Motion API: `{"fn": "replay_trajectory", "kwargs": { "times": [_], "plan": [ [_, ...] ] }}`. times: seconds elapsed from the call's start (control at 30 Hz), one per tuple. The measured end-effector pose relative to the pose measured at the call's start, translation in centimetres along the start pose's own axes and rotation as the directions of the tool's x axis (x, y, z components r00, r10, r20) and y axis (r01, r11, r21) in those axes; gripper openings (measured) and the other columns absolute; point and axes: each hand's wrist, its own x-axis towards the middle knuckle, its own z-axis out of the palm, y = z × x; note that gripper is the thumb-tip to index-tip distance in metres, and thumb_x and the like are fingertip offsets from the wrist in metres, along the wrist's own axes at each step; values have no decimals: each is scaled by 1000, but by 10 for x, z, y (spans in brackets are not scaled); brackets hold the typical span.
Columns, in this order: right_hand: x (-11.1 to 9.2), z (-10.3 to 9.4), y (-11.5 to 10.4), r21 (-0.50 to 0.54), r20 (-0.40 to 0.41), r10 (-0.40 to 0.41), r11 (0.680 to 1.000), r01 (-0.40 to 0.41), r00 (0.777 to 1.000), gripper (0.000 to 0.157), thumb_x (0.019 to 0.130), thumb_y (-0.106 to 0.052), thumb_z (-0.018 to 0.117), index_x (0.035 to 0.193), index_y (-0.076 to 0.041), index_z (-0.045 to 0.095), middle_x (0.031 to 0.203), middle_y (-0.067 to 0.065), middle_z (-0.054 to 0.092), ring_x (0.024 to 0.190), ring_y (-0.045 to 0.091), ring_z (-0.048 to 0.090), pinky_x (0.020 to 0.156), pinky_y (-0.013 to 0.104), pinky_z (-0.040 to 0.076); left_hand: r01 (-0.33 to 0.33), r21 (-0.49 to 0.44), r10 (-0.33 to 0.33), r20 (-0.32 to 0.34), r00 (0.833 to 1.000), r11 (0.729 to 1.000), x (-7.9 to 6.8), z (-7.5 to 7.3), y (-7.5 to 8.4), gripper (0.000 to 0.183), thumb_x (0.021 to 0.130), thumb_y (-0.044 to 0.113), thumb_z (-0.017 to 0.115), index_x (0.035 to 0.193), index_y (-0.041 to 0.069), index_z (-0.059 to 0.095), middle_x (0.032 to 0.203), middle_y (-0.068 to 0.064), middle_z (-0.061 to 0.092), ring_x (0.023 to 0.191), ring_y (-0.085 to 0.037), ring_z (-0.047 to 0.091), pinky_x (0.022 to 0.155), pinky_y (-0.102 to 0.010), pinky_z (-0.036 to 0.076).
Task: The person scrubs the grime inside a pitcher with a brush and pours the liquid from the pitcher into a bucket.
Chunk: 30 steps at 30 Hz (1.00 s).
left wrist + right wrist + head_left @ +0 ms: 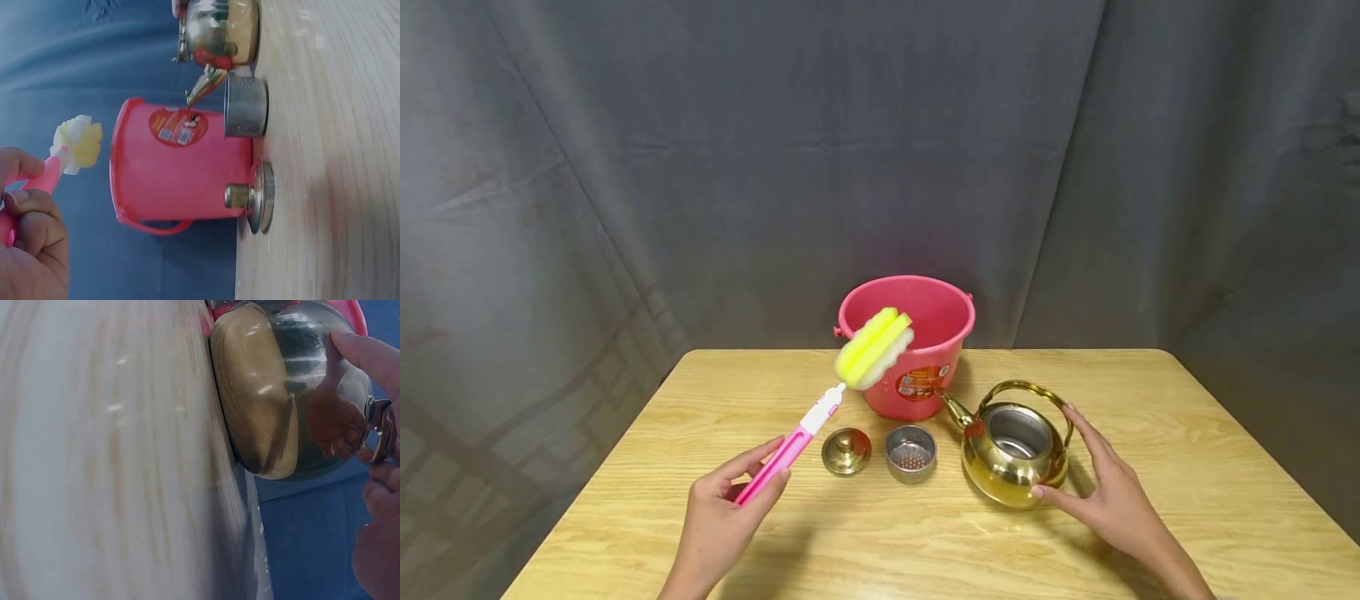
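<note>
My left hand [722, 508] grips the pink handle of a sponge bottle brush [786, 454], its yellow and white sponge head tilted up in front of the bucket. On the right a gold teapot [1000, 467] stands lidless on the table, spout pointing left toward the bucket. My right hand [1112, 492] holds it, with the thumb against the shiny body and the fingers at the right end of the arched handle [380, 431]. The knobbed gold lid [846, 452] and a perforated metal strainer [911, 454] sit between the brush and the teapot.
A pink bucket [917, 392] with an orange label stands at the back of the wooden table [880, 550]. Grey curtains [820, 167] hang behind the table's far edge.
</note>
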Motion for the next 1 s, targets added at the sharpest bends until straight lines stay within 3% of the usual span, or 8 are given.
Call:
{"fn": "replay_trajectory", "kwargs": {
  "times": [0.47, 0.63, 0.83, 1.0],
  "plan": [
    [1, 0, 1, -2, -6, -7, 1000, 7, 1000, 105, 61, -40, 79, 142, -31, 12, 145, 0, 15, 120, 46, 26, 78, 69, 25, 157, -48, -161, -93, 983, 986, 6, -11, -9, 30, 77, 3, 67, 107, 3, 64, 63, -6, 49, 32, 1, 26, 27, -22, 25],
    [3, 0, 0, 3, -11, -14, 1000, 14, 1000, 106, 60, -39, 79, 142, -32, 12, 145, 2, 17, 121, 45, 26, 79, 68, 25, 215, -69, -222, -118, 968, 974, 12, -16, -26, 31, 77, 9, 68, 108, 10, 64, 65, -6, 48, 31, -2, 25, 27, -23, 24],
    [2, 0, 1, 4, 2, -1, 1000, 1, 1000, 105, 61, -40, 78, 142, -33, 11, 145, 3, 15, 121, 46, 25, 78, 69, 25, 232, -88, -242, -131, 962, 969, 22, -20, -46, 35, 79, 13, 67, 113, 12, 62, 66, -7, 46, 30, -2, 25, 26, -24, 22],
    [0, 1, 0, -3, 12, 6, 1000, -6, 1000, 105, 62, -40, 78, 142, -33, 10, 145, 7, 17, 119, 47, 26, 77, 69, 26, 274, -110, -288, -136, 948, 955, 25, -18, -39, 35, 80, 10, 66, 114, 8, 61, 66, -6, 45, 30, -3, 29, 28, -19, 24]
  ]
}}
